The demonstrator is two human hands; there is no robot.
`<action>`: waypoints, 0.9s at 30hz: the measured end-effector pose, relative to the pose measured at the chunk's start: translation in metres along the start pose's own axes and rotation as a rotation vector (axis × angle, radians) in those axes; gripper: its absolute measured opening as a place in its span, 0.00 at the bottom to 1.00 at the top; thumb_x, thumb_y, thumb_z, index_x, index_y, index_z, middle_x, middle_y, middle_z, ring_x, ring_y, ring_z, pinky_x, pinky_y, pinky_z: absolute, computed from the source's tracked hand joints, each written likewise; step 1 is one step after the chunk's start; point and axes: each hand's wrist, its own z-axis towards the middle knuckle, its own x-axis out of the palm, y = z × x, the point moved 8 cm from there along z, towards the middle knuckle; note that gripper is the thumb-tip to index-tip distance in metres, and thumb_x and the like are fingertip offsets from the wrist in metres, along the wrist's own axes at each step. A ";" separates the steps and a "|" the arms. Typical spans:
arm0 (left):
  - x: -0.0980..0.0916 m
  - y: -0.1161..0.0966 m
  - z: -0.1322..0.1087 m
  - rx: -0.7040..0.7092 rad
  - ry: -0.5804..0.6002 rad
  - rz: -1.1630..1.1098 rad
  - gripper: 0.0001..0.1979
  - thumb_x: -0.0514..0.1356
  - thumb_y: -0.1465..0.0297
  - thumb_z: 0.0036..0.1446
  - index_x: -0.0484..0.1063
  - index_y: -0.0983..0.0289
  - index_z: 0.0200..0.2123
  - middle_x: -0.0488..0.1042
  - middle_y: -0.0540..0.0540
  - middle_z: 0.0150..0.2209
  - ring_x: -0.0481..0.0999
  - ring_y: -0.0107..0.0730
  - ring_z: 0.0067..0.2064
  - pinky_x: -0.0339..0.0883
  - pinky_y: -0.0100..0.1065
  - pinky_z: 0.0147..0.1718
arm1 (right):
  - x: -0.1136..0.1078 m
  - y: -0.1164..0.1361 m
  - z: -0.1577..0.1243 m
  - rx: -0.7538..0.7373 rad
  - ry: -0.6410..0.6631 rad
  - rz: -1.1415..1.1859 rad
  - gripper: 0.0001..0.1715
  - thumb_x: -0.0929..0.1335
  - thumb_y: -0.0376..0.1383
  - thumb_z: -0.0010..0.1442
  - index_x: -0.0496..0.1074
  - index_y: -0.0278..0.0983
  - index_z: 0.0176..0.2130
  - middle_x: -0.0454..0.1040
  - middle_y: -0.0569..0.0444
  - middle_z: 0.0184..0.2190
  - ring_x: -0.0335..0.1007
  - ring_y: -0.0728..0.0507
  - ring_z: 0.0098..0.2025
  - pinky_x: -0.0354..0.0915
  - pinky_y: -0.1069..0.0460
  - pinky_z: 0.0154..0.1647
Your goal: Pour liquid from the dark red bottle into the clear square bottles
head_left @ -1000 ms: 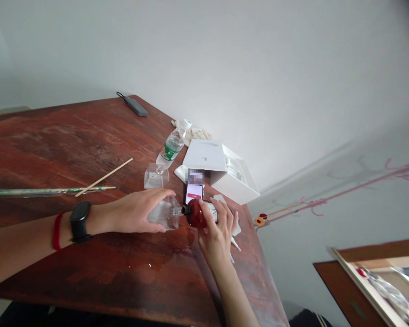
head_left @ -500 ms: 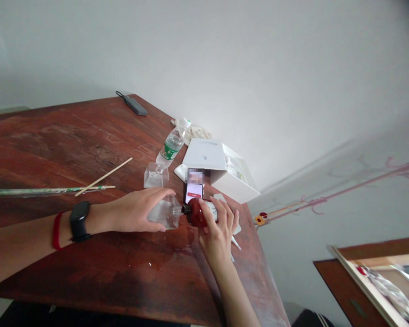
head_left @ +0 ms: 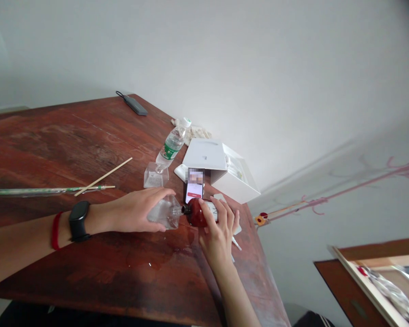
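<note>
My left hand (head_left: 139, 209) is wrapped round a clear square plastic bottle (head_left: 164, 212), tipped on its side with its neck to the right. My right hand (head_left: 218, 227) grips a brown bottle (head_left: 196, 212) with a white label, also tilted, its dark neck to the left. The two necks meet mouth to mouth, or nearly so; any flow between them is too small to make out. Behind my left hand stands a clear square cup (head_left: 156, 175). Beside that cup is a water bottle (head_left: 172, 145) with a green label and white cap.
A phone (head_left: 194, 187) leans against a white box (head_left: 204, 153). Wet patches (head_left: 146, 262) lie on the wooden table (head_left: 88, 277). A thin wooden stick (head_left: 104, 176) crosses wrapped chopsticks (head_left: 47, 191) at left. A grey device (head_left: 135, 106) lies at the back edge.
Both hands and both bottles hold nearly the same pose. Nothing else has visibly moved.
</note>
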 end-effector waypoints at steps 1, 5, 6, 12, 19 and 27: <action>0.000 0.000 0.000 0.001 0.001 0.003 0.41 0.74 0.62 0.58 0.62 0.64 0.69 0.72 0.67 0.70 0.74 0.58 0.70 0.66 0.51 0.70 | 0.000 0.000 0.000 0.001 -0.002 -0.001 0.43 0.69 0.25 0.60 0.68 0.52 0.70 0.71 0.47 0.65 0.65 0.29 0.66 0.43 0.24 0.75; 0.001 -0.001 0.000 0.005 -0.002 0.013 0.41 0.73 0.62 0.59 0.61 0.64 0.70 0.72 0.67 0.70 0.75 0.58 0.69 0.66 0.51 0.70 | 0.001 -0.001 -0.001 -0.006 -0.013 -0.006 0.44 0.68 0.25 0.60 0.68 0.52 0.70 0.71 0.47 0.65 0.65 0.29 0.66 0.44 0.24 0.75; 0.001 -0.001 0.000 0.005 -0.004 0.015 0.41 0.73 0.62 0.59 0.61 0.64 0.70 0.72 0.67 0.70 0.75 0.58 0.69 0.66 0.51 0.70 | 0.001 -0.001 -0.001 -0.006 -0.011 -0.008 0.44 0.68 0.24 0.60 0.68 0.52 0.70 0.71 0.47 0.65 0.65 0.29 0.66 0.44 0.24 0.75; 0.000 -0.001 0.000 0.015 -0.013 0.016 0.41 0.73 0.61 0.58 0.62 0.63 0.70 0.72 0.67 0.70 0.75 0.58 0.69 0.67 0.51 0.69 | 0.001 0.000 0.000 -0.002 0.000 -0.006 0.43 0.69 0.25 0.60 0.69 0.52 0.69 0.71 0.46 0.65 0.65 0.29 0.66 0.44 0.24 0.75; 0.001 0.000 0.000 0.013 -0.010 0.017 0.41 0.73 0.60 0.59 0.61 0.62 0.70 0.72 0.67 0.70 0.75 0.58 0.70 0.68 0.52 0.69 | 0.001 -0.001 -0.001 -0.006 0.002 -0.008 0.42 0.69 0.26 0.62 0.68 0.52 0.70 0.72 0.46 0.65 0.65 0.29 0.66 0.43 0.24 0.75; 0.001 0.002 0.000 0.015 -0.007 0.034 0.42 0.74 0.60 0.59 0.61 0.64 0.70 0.72 0.67 0.70 0.75 0.58 0.69 0.67 0.49 0.69 | 0.000 0.000 0.000 0.006 0.005 -0.010 0.43 0.69 0.25 0.60 0.69 0.51 0.69 0.72 0.46 0.65 0.65 0.29 0.67 0.44 0.25 0.75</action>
